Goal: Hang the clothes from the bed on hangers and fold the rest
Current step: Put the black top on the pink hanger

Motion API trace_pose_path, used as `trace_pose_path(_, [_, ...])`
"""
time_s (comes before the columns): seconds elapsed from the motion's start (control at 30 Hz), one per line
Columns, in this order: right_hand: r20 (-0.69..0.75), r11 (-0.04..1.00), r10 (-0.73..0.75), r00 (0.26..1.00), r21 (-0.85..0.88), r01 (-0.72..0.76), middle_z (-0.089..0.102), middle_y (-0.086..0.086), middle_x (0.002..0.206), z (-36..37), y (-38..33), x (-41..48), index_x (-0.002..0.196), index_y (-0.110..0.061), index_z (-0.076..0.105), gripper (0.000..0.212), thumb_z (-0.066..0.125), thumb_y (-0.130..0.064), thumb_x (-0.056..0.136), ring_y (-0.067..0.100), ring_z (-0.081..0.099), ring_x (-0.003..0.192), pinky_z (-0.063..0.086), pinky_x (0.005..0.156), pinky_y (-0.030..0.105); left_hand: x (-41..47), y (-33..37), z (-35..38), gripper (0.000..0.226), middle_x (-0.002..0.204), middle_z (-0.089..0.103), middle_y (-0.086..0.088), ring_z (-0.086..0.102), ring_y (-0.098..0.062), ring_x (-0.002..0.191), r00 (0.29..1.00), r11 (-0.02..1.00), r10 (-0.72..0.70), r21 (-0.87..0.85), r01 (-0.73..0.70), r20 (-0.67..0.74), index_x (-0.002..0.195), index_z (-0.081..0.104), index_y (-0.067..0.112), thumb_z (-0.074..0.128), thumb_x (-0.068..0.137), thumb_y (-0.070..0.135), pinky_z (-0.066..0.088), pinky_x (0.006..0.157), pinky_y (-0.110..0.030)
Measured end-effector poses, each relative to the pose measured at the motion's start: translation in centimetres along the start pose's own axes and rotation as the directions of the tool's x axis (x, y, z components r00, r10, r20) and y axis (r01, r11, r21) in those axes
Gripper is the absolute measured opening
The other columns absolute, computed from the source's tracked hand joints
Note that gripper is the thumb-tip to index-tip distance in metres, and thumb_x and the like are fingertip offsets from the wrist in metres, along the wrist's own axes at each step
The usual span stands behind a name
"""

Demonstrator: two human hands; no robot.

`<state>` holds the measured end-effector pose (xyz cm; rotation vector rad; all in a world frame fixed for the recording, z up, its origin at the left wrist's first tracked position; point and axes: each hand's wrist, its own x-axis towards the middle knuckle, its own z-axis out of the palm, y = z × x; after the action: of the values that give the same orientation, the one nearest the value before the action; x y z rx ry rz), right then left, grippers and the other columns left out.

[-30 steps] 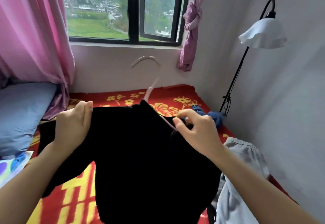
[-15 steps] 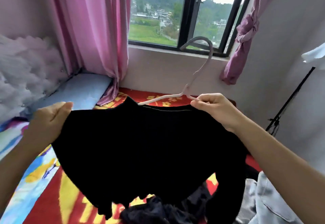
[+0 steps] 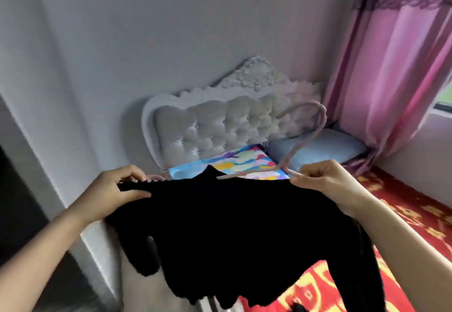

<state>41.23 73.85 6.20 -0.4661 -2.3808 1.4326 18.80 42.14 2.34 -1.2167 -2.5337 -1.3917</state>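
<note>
Because the black garment [image 3: 239, 226] is so dark and the frame is blurred, its seams and sleeves are hard to make out, and its lower right part runs off the bottom edge of the picture. Most of the pink hanger [image 3: 285, 162] is hidden inside the cloth: only the hook, the neck and a stretch of one arm show above the collar. A small pink bit beside the left fingers may be the hanger's other tip, but I cannot tell.

Both forearms reach forward from the lower corners, hands raised level with each other. The left hand [image 3: 117, 189] curls over one shoulder of the garment, fingers on top and thumb beneath, pinching the cloth. The right hand [image 3: 322, 182] has its fingers bent tight, nipping the hanger's arm and the other shoulder together.

Held this way, the garment hangs spread in the air over the near side edge of the bed [image 3: 403, 204], short of the tufted headboard [image 3: 212, 128] and the blue pillow [image 3: 318, 150].
</note>
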Motion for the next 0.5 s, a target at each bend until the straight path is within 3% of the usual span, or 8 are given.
trace_pose_path(0.1, [0.182,0.989,-0.118,0.976,-0.068,0.132,0.027,-0.011,0.043,6.1,-4.2,2.7,0.040,-0.017,0.039,0.053,0.064,-0.016,0.087,0.001,0.023,0.039,0.017,0.040,0.014,-4.4,-3.2,-6.9,0.038,0.063,0.063,0.011,0.051,0.007,0.058,0.992,0.990,-0.066,0.114,0.078,-0.105,0.062,0.059,0.028,0.082,0.063,-0.002,0.035,0.062,-0.006])
trace_pose_path(0.2, [0.310,0.980,-0.177,0.934,-0.033,0.197,0.026,-0.009,0.046,13.3,-9.4,4.5,0.043,-0.017,0.040,0.050,0.064,-0.021,0.086,0.004,0.024,0.041,0.016,0.043,0.021,-9.3,-6.5,-14.0,0.037,0.071,0.064,0.013,0.051,0.011,0.062,0.973,0.965,-0.143,0.193,0.178,-0.183,0.067,0.061,0.037,0.084,0.064,0.009,0.035,0.063,-0.005])
trace_pose_path(0.3, [0.320,0.981,-0.194,0.927,0.066,0.183,0.025,-0.002,0.047,19.9,-14.0,5.6,0.048,-0.017,0.036,0.048,0.068,-0.027,0.082,0.011,0.024,0.040,0.016,0.043,0.026,-13.4,-10.2,-19.8,0.032,0.068,0.064,0.018,0.049,0.014,0.057,0.924,0.922,-0.231,0.236,0.308,-0.305,0.064,0.062,0.040,0.085,0.061,0.019,0.034,0.059,-0.004])
trace_pose_path(0.4, [0.372,0.985,-0.166,0.913,0.106,0.136,0.029,-0.004,0.040,26.5,-17.7,6.8,0.038,-0.016,0.039,0.054,0.070,-0.025,0.081,0.010,0.030,0.033,0.022,0.036,0.018,-17.6,-15.2,-25.3,0.021,0.064,0.065,0.019,0.056,0.011,0.061,0.858,0.868,-0.383,0.185,0.461,-0.341,0.069,0.065,0.042,0.083,0.063,0.035,0.040,0.056,-0.010])
trace_pose_path(0.5, [0.375,0.988,-0.085,0.923,0.148,0.031,0.046,-0.002,0.038,32.9,-21.3,8.4,0.033,-0.015,0.053,0.050,0.071,-0.018,0.080,0.010,0.045,0.030,0.032,0.034,0.014,-24.1,-22.1,-29.4,0.021,0.077,0.069,0.013,0.065,-0.005,0.077,0.748,0.729,-0.558,0.220,0.649,-0.359,0.083,0.063,0.033,0.077,0.075,0.020,0.050,0.069,-0.021])
